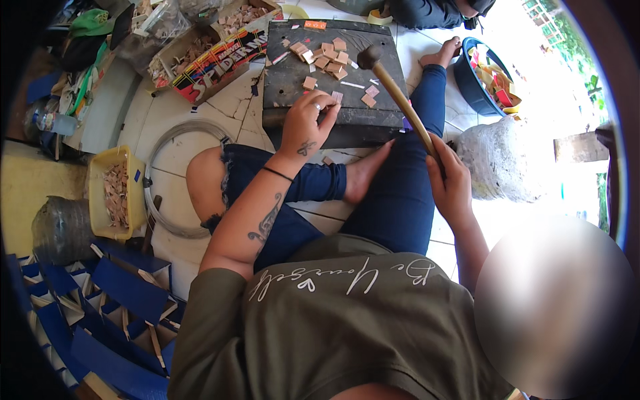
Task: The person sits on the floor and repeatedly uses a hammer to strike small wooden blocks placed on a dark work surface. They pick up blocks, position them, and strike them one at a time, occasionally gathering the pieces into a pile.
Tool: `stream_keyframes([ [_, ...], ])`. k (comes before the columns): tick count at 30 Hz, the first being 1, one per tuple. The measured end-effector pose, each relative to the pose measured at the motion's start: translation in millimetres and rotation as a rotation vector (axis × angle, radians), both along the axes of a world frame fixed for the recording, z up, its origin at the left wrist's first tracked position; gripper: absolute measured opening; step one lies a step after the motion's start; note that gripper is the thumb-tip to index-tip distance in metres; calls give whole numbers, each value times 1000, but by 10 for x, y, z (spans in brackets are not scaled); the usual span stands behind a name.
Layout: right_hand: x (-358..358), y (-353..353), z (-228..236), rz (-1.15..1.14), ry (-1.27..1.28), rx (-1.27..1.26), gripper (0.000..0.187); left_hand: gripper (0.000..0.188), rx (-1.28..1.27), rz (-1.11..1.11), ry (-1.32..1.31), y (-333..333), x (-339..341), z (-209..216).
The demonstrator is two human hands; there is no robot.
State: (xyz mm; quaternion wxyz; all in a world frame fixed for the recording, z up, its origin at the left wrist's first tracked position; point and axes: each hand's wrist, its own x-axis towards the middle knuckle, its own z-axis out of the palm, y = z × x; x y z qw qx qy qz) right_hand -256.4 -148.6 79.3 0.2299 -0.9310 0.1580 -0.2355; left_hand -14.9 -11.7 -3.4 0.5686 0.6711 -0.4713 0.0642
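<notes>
left hand (pixel 308 123) fingertips hiding small piece, right hand (pixel 449 181) gripping hammer (pixel 398 95)

The person is wearing an olive-green short-sleeved T-shirt (pixel 333 320) with white cursive lettering running across its chest, filling the lower middle of the frame. Dark blue jeans (pixel 393 200) are covering the legs, ripped open and frayed at one knee in the centre left. The left hand (pixel 308 123) is wearing a silver ring, its wrist a thin black band (pixel 277 174), and dark tattoos are marking that wrist and forearm. The feet are going bare.
</notes>
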Motion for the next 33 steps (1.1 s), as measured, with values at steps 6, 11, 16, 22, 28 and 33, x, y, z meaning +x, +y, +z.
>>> stream_keyframes([
  [6, 158, -336, -332, -109, 224, -225, 34, 7, -61, 385, 25, 830, 522, -161],
  [11, 305, -564, -380, -102, 264, -295, 40, 16, -68, 887, 350, 3119, 1566, -427],
  [16, 852, -858, -323, -94, 79, -212, 36, 30, 553, 1363, 158, 4980, 1853, -596],
  [22, 1897, -1068, -339, -191, 395, -297, 22, 36, 641, 1363, -75, 4626, 2099, -597],
  [28, 2463, -1137, -395, -225, 635, -445, 18, 48, 367, 831, -303, 2247, 1514, -105],
  [33, 2530, -1445, -454, -128, 667, -389, 19, 30, 244, 196, -194, 788, 854, 218],
])
